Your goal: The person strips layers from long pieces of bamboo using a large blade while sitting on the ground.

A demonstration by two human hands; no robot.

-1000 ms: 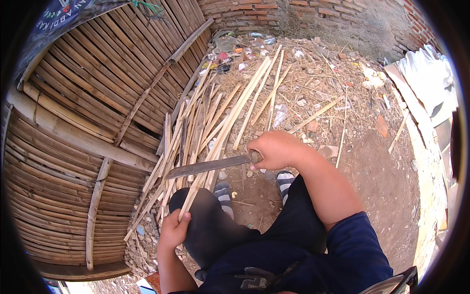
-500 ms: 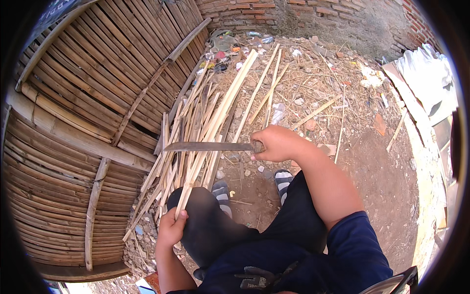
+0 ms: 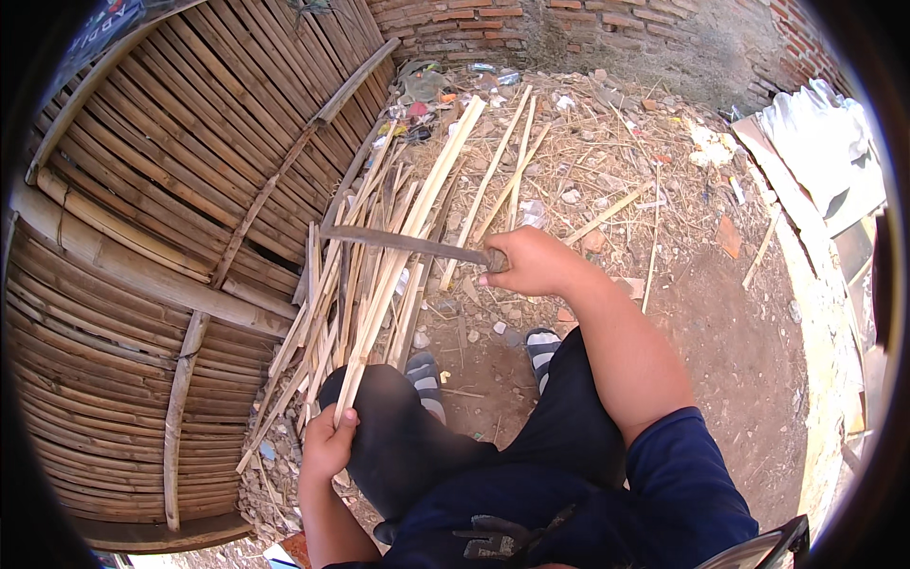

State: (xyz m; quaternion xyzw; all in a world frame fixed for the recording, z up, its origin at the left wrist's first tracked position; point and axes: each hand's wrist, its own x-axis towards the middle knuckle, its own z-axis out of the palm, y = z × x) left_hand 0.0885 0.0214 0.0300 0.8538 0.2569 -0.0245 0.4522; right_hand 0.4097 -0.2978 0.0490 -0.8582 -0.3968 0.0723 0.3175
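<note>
My right hand (image 3: 527, 263) is closed round the handle of a machete (image 3: 403, 241). Its long dark blade points left and crosses above a pale bamboo strip (image 3: 417, 223); whether the two touch I cannot tell. The near end of that strip is gripped in my left hand (image 3: 329, 439), beside my left knee. From there the strip slants away, up and to the right, over a heap of split bamboo strips (image 3: 322, 303) on the ground. More loose bamboo strips (image 3: 492, 180) lie just right of it.
A bamboo slat wall (image 3: 123, 228) stands close on the left. At the back rises a brick wall (image 3: 607, 33), with litter and dry straw at its foot. Sheet material (image 3: 825, 142) leans at the right. Both feet rest on dirt ground (image 3: 711, 322).
My right hand has risen slightly, and the machete's tip has tilted up and away. My left hand keeps its hold on the strip, almost unmoved. The whole view has shifted a little.
</note>
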